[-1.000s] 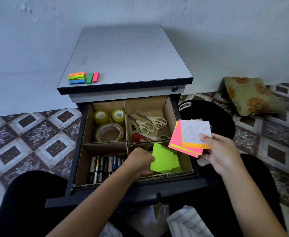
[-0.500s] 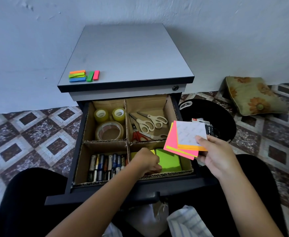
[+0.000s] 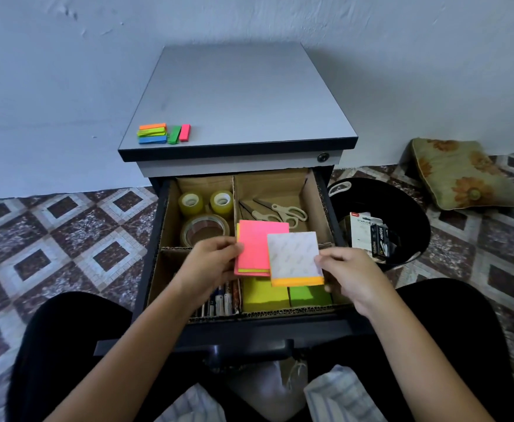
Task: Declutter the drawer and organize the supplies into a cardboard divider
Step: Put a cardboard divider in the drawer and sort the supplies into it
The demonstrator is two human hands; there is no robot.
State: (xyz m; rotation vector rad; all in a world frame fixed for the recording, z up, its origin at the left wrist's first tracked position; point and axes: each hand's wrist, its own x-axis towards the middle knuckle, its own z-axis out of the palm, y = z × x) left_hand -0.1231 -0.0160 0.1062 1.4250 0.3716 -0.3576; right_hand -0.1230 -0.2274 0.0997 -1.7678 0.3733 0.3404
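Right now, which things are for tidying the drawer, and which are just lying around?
For the job: pink sticky pad in the left hand, orange-edged pad in the right hand, cardboard divider, tape rolls, scissors, colour flags.
Just lying about: cushion, striped cloth.

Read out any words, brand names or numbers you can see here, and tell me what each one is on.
"STAPLE": white box in the black bin; its end is hidden behind the black box.
"stapler": black box, printed sideways; a number below it, maybe "10", is blurred.
Labels on the batteries: too small to read.
White backing of the orange pad: faint repeated print, unreadable.
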